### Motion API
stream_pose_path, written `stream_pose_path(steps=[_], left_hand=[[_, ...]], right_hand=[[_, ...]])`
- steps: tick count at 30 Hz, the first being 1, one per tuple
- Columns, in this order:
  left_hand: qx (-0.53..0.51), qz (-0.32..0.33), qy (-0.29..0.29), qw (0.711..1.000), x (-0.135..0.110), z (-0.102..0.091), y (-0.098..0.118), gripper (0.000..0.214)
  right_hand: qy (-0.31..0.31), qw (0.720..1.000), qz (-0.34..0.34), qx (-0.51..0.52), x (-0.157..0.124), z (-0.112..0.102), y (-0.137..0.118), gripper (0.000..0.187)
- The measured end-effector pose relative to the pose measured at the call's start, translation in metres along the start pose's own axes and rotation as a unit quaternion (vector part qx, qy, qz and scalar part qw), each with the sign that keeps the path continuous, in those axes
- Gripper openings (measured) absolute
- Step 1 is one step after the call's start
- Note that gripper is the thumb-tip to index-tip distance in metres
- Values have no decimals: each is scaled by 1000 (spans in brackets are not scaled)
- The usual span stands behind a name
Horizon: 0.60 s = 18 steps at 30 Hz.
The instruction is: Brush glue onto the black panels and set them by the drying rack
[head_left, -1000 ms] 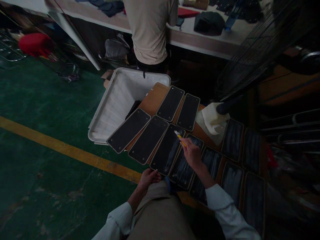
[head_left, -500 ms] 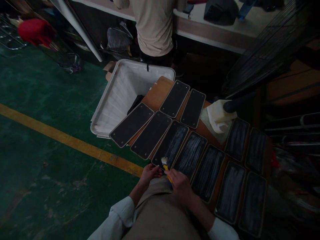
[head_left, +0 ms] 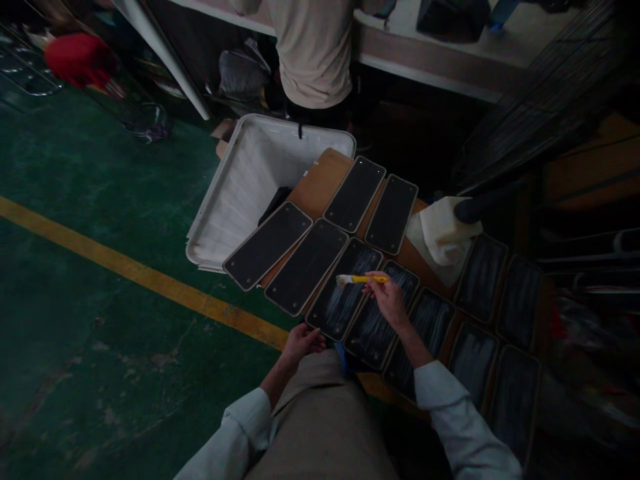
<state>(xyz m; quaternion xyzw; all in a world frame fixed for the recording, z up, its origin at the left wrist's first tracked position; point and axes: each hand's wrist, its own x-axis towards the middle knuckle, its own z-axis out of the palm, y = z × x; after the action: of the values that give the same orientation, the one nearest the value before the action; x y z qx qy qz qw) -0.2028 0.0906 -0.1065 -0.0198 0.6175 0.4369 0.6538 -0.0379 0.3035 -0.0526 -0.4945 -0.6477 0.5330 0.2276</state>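
In my right hand [head_left: 389,301] is a paintbrush [head_left: 363,279] with a yellow handle, gripped with its pale bristles pointing left over a black rectangular panel [head_left: 345,288]. That panel has rounded corners, a light rim and whitish streaks. My left hand [head_left: 304,341] is closed at the panel's near-left corner, thumb by the edge; the other fingers are partly hidden. To the right lie more streaked panels [head_left: 425,330]. Panels without streaks [head_left: 306,267] lie to the left and behind.
The panels rest on a brown board [head_left: 327,175], beside a white bin [head_left: 220,193]. A whitish container [head_left: 443,230] with a dark handle stands at the board's back right. A person [head_left: 315,60] in a beige shirt is at the bench beyond. A yellow line [head_left: 150,273] crosses the green floor.
My right hand with the paintbrush has moved away from me, up the panel, and the brush has turned from pointing forward to pointing left. My left hand stays at the near corner.
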Motion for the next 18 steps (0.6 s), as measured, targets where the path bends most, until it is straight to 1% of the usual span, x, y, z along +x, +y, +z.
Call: stream_pose_path(steps=[2,4,6,8,11,13,15,18], left_hand=[[2,5,0,1000,1,0,0,60],[7,7,-2,1000,-1,0,0,61],[12,7,-4,1000,-2,0,1,60],[15,9,-7,1000,-4,0,1,59],[19,14,-6,1000,-3,-1,0,58],[25,15,-1,1000,-1,-1,-1,60],[28,13,4,1000,1,-2,-2,60],[23,12,7,1000,2,-2,-2,60]], right_hand=[[48,995,-67,-50,11,-6,-2,36],[80,980,-140,-112,18,-9,-8,32],[91,959,-194,-188,23,-9,-14,29],[87,934,-217,-269,26,-4,-17,27],[52,900,-219,-373,19,12,-17,26],[10,884,-222,-412,3,24,-16,25],[-39,878,-232,-416,-23,35,-16,26],[-111,889,-245,-370,-68,47,-17,25]])
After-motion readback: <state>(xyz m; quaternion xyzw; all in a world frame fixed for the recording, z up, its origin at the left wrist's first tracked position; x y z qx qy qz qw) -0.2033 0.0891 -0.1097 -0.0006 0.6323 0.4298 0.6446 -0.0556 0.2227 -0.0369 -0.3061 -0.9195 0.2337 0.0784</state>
